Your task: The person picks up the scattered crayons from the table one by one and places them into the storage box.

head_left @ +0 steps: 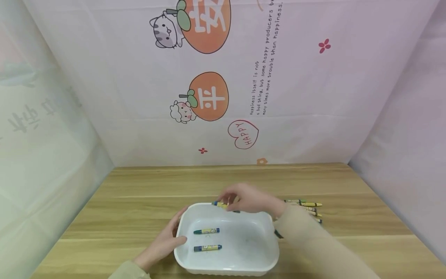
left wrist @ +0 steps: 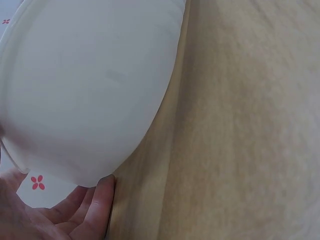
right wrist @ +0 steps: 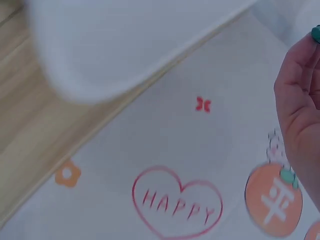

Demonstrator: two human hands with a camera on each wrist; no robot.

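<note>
A white plastic basin (head_left: 249, 267) stands on the wooden table. My left hand (head_left: 167, 238) holds its left side, thumb at the rim and fingers against the outer wall; the left wrist view shows the fingertips (left wrist: 102, 200) touching the wall low down. Over the far rim, my right hand (head_left: 244, 199) pinches a yellow-wrapped crayon (head_left: 220, 204) with a blue end; a dark tip beside it may belong to a second one. In the right wrist view only a green tip (right wrist: 316, 34) shows at the fingers. Inside the basin lie a green crayon (head_left: 206, 231) and a blue crayon (head_left: 207, 248).
Several more crayons (head_left: 311, 209) lie in a loose pile on the table, right of the basin and partly behind my right sleeve. A dark green object (head_left: 278, 234) shows by the basin's right rim. Printed white cloth (head_left: 296, 135) walls the table's back and sides.
</note>
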